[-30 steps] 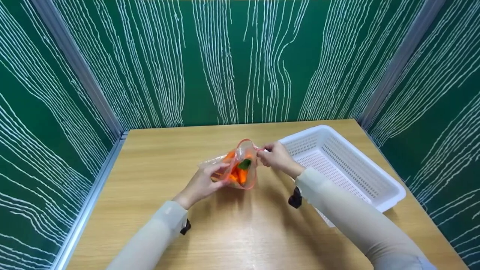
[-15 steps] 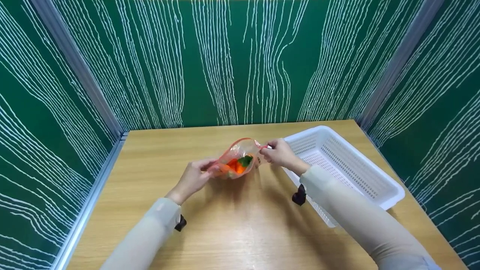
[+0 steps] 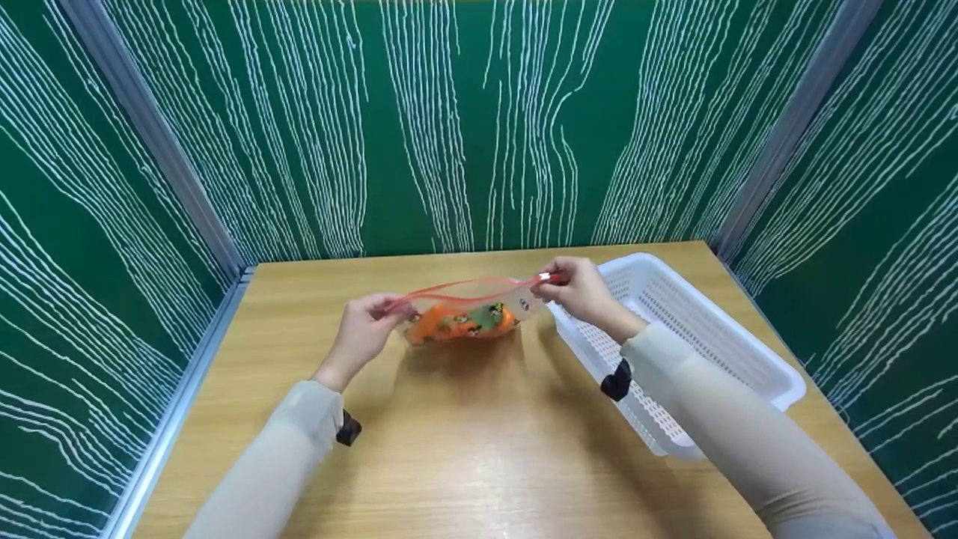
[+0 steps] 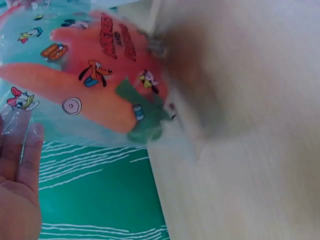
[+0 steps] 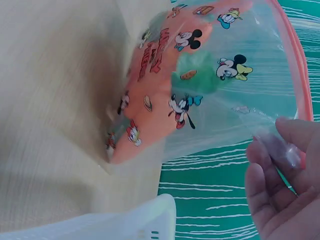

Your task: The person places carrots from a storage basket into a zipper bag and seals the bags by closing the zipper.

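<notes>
A clear zip bag with a red strip along its mouth and small cartoon prints hangs stretched between both hands. Inside lie orange carrots with green tops, partly blurred by the plastic. My left hand pinches the bag's upper left corner. At the upper right corner my right hand pinches the strip's end, by a small white piece. The mouth gapes slightly between the two sides of the strip. In the right wrist view, thumb and fingers hold the bag's edge.
A white perforated plastic basket stands on the right of the wooden table, with my right forearm over its near part. Green panels with white lines enclose the table at the back and sides.
My left hand has moved left from the bag's side to its upper corner, while the right hand has shifted up and right. The bag's wide round mouth is now drawn out long and narrow.
</notes>
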`<move>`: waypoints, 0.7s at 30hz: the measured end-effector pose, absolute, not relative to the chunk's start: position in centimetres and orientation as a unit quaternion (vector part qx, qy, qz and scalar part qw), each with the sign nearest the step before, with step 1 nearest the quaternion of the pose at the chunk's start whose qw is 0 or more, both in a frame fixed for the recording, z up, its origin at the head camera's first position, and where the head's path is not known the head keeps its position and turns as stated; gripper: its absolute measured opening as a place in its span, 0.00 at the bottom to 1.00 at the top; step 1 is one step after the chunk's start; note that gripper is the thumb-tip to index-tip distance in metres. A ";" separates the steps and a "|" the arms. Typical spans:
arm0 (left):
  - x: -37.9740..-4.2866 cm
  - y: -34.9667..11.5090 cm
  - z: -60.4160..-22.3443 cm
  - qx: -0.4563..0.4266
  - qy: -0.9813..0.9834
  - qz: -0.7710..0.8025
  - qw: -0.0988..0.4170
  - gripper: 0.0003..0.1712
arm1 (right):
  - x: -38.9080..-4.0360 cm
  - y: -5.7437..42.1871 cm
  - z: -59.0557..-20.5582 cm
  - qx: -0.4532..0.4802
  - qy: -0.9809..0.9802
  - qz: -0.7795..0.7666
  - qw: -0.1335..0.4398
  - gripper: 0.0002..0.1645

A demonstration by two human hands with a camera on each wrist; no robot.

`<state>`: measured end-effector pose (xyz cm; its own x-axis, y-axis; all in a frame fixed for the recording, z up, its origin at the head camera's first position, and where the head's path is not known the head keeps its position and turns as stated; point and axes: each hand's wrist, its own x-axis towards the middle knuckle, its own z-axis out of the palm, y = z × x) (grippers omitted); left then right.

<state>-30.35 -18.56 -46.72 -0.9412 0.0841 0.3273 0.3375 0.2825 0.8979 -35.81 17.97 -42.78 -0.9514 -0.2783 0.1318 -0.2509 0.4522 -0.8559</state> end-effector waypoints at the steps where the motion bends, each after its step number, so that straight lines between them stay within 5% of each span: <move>1: -30.5 -18.6 -46.5 -0.129 -0.791 -0.588 0.107 0.07 | -35.8 18.1 -42.6 -0.156 0.850 -0.502 0.008 0.05; 11: -31.6 -19.7 -44.5 -0.109 -0.777 -0.614 0.086 0.10 | -35.0 18.9 -42.2 -0.219 0.813 -0.537 -0.055 0.06; 21: -32.3 -20.5 -43.9 -0.107 -0.775 -0.620 0.063 0.11 | -34.5 18.7 -42.6 -0.203 0.743 -0.638 -0.002 0.09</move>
<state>-32.35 -20.49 -43.89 -0.9691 0.0886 0.2301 0.2439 0.2075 0.9473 -34.52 18.67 -42.62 -0.9176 -0.2987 0.2623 -0.3045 0.1042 -0.9468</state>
